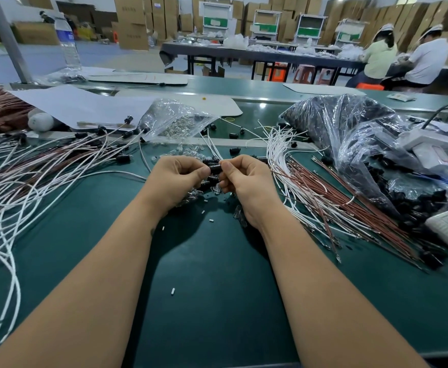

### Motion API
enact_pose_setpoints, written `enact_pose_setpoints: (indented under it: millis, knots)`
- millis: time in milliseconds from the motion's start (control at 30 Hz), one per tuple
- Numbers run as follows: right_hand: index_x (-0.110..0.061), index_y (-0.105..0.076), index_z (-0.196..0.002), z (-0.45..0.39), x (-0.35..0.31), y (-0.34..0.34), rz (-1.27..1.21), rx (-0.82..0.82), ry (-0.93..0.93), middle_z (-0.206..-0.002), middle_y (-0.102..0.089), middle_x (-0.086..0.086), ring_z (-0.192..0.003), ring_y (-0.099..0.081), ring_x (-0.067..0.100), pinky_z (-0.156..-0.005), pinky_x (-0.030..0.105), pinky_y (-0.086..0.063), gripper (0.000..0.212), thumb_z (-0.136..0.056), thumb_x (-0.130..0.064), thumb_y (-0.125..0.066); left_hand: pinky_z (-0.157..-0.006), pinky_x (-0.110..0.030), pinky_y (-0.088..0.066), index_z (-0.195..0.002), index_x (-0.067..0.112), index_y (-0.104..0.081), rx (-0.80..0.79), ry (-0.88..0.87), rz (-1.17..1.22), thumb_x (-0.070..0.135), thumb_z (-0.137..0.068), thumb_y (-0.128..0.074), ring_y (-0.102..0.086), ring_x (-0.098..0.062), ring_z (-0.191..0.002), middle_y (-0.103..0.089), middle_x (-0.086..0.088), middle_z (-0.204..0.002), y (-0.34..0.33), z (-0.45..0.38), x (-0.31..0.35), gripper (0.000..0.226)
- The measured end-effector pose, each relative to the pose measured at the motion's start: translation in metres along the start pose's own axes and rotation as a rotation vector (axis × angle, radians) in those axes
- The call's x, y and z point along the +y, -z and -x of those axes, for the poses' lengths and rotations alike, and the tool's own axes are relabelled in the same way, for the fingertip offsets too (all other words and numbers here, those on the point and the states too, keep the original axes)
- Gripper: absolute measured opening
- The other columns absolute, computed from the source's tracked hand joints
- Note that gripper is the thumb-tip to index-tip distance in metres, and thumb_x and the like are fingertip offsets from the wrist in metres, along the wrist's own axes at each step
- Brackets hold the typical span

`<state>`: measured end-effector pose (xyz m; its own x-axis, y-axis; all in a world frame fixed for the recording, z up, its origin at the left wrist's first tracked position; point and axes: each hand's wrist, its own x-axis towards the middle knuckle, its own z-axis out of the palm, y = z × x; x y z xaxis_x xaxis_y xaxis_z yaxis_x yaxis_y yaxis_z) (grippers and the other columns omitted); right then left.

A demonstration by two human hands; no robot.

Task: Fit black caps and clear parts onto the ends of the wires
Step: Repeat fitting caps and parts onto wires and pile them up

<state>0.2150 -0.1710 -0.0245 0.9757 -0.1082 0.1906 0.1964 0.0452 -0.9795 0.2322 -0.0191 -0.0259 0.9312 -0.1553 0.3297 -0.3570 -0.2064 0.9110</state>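
A: Where's the cap?
B: Mid-desk, pinched between left hand and right hand.
A: Wires?
B: Capped ones at nine o'clock, bare ones at three.

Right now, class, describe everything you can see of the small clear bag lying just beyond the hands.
The small clear bag is thin, crinkled, glossy plastic, lying slumped on the green table beyond both hands. It holds many tiny clear parts, and more lie spilled below it. A white sheet lies beside it at its left; capped wire ends lie against that side.
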Motion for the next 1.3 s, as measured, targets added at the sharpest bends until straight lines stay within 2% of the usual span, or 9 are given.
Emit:
enact_pose_setpoints:
  millis: [300,467,633,833,900,967,1100,1200,1300]
  knots:
    - [-0.008,-0.063,-0.083,0.002,-0.002,-0.002,0.01,0.022,0.014,-0.065,-0.064,0.004,-0.053,-0.057,0.009,-0.055,0.021,-0.05,0.014,-0.096,-0.008,-0.057,-0.052,-0.017,-0.034,-0.077,0.012,-0.071,0.031,-0.06,-0.07,0.011,-0.088,-0.068,-0.042,-0.009,-0.054,-0.055,-0.004,-0.058,-0.005,0.0,0.003,0.012]
    - [-0.005,-0.064,-0.09,0.001,-0.012,-0.001,-0.233,0.022,-0.011,-0.07,-0.068,0.008,-0.06,-0.063,0.015,-0.062,0.023,-0.055,0.008,-0.093,0.0,-0.057,-0.059,-0.018,-0.043,-0.085,0.016,-0.075,0.155,-0.222,-0.188,0.015,-0.087,-0.069,-0.05,0.003,-0.053,-0.062,0.017,-0.058,-0.011,0.0,0.012,0.006]
    - [-0.005,-0.061,-0.091,0.0,-0.017,0.003,-0.339,0.178,0.02,-0.075,-0.065,0.009,-0.063,-0.062,0.014,-0.06,0.022,-0.054,0.012,-0.093,0.004,-0.055,-0.063,-0.03,-0.045,-0.1,0.019,-0.073,0.166,-0.259,-0.443,0.022,-0.093,-0.061,-0.052,-0.012,-0.059,-0.061,0.012,-0.065,-0.005,0.001,0.012,0.014]
    - [-0.005,-0.058,-0.098,-0.006,-0.023,0.016,-0.674,0.376,0.032,-0.075,-0.062,0.006,-0.064,-0.06,0.013,-0.065,0.023,-0.054,0.012,-0.097,0.002,-0.048,-0.06,-0.024,-0.048,-0.099,0.025,-0.074,0.171,-0.462,-0.725,0.035,-0.087,-0.06,-0.06,-0.012,-0.063,-0.07,0.009,-0.073,0.003,0.011,0.033,0.022]
    - [-0.007,-0.058,-0.097,-0.006,-0.022,0.016,-0.588,0.371,0.025,-0.077,-0.062,0.006,-0.065,-0.061,0.012,-0.067,0.022,-0.055,0.012,-0.096,0.002,-0.05,-0.055,-0.023,-0.046,-0.092,0.024,-0.076,0.228,-0.524,-0.802,0.029,-0.087,-0.062,-0.061,-0.014,-0.061,-0.069,0.008,-0.068,0.002,0.011,0.037,0.016]
    - [-0.012,-0.059,-0.098,-0.005,-0.019,0.014,-0.33,0.344,0.016,-0.081,-0.064,0.003,-0.067,-0.062,0.01,-0.069,0.022,-0.056,0.013,-0.094,0.0,-0.055,-0.049,-0.021,-0.034,-0.086,0.017,-0.076,0.439,-0.56,-0.892,0.021,-0.087,-0.065,-0.057,-0.017,-0.059,-0.065,0.003,-0.065,0.01,0.009,0.037,0.012]
    - [-0.019,-0.059,-0.105,-0.005,-0.014,0.01,0.141,0.276,0.007,-0.092,-0.065,0.002,-0.079,-0.063,0.017,-0.071,0.033,-0.057,0.019,-0.091,-0.007,-0.061,-0.068,-0.032,-0.029,-0.101,0.014,-0.074,0.789,-0.269,-1.065,0.012,-0.089,-0.058,-0.052,-0.03,-0.082,-0.066,-0.008,-0.086,0.044,0.006,0.023,0.02]
    - [-0.018,-0.06,-0.107,-0.006,-0.011,0.009,0.358,0.285,0.095,-0.086,-0.062,-0.003,-0.075,-0.061,0.013,-0.064,0.016,-0.051,0.02,-0.09,-0.007,-0.06,-0.096,-0.051,-0.027,-0.127,0.028,-0.059,0.704,0.117,-1.109,0.003,-0.08,-0.055,-0.034,-0.035,-0.123,-0.05,-0.001,-0.137,0.053,0.007,0.009,0.053]
    - [-0.016,-0.064,-0.108,-0.005,-0.008,0.01,0.677,0.303,0.138,-0.091,-0.062,-0.003,-0.075,-0.056,0.008,-0.054,0.011,-0.037,0.02,-0.091,-0.009,-0.057,-0.107,-0.062,-0.016,-0.139,0.035,-0.045,0.59,0.153,-1.132,0.004,-0.077,-0.054,-0.016,-0.032,-0.138,-0.031,0.003,-0.154,0.045,0.006,0.005,0.07]
